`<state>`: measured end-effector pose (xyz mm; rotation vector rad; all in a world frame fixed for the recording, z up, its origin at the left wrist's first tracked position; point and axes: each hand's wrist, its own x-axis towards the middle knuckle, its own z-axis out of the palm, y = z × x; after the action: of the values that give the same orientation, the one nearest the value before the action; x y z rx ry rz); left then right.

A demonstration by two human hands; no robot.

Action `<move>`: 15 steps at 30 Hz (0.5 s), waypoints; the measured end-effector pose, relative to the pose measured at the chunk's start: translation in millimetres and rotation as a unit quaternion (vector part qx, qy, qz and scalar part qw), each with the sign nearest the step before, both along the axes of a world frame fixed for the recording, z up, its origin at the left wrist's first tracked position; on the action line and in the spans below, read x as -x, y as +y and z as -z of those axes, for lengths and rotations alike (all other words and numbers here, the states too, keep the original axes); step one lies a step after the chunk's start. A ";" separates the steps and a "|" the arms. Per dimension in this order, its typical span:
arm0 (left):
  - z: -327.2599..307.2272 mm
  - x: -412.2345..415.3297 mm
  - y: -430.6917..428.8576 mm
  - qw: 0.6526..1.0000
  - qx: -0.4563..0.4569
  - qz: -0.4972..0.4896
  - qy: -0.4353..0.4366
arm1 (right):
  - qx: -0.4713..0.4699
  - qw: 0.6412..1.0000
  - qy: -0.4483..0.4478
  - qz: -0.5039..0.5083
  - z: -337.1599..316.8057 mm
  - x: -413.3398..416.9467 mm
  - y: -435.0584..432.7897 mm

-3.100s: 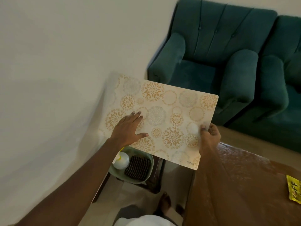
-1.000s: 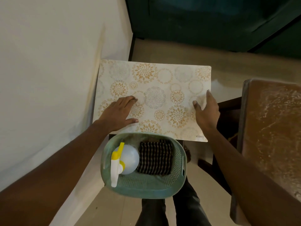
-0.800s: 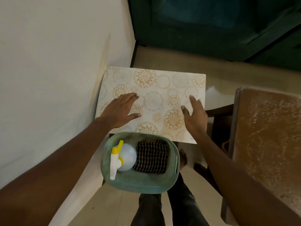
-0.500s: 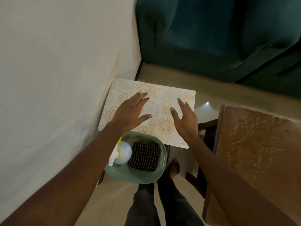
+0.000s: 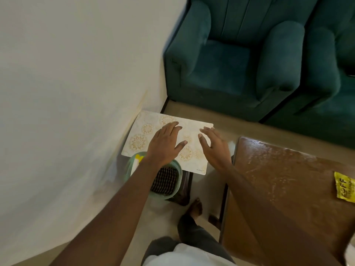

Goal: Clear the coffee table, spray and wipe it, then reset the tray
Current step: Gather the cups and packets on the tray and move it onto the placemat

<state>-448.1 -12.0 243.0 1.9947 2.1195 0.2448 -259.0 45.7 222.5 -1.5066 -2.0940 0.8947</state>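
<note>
A cream placemat (image 5: 146, 131) with gold floral circles lies flat on a low dark stand beside the wall. My left hand (image 5: 164, 144) is spread over its middle, fingers straight. My right hand (image 5: 215, 146) hovers over the placemat's right edge, fingers relaxed, holding nothing. Just in front of the placemat sits a green basket (image 5: 177, 169) with a dark checked cloth (image 5: 165, 182) and a white spray bottle with a yellow trigger (image 5: 136, 162), mostly hidden under my left forearm. The brown coffee table (image 5: 278, 185) is at the right, its top streaked.
A yellow packet (image 5: 344, 188) lies on the coffee table's right edge. Two teal armchairs (image 5: 236, 60) stand beyond the floor strip. A white wall fills the left. My bare foot (image 5: 195, 208) stands between the stand and the table.
The placemat went from held up in both hands to lying flat on the stand. My right hand let go of its edge and moved inward; the camera has risen and pulled back.
</note>
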 end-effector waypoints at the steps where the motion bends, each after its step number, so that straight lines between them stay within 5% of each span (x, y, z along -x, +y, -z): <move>1: -6.4 -4.7 -4.1 1.000 0.002 0.005 0.008 | -0.009 1.000 -0.003 -0.002 -4.3 -5.4 -6.3; 15: -88.5 -102.1 -96.5 0.993 -0.068 0.086 0.039 | -0.093 0.992 -0.031 0.084 -77.5 -118.1 -130.1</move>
<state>-346.0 -108.5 331.5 2.2854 2.0101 0.2937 -140.8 -84.4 300.0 -1.6008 -1.9955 0.5799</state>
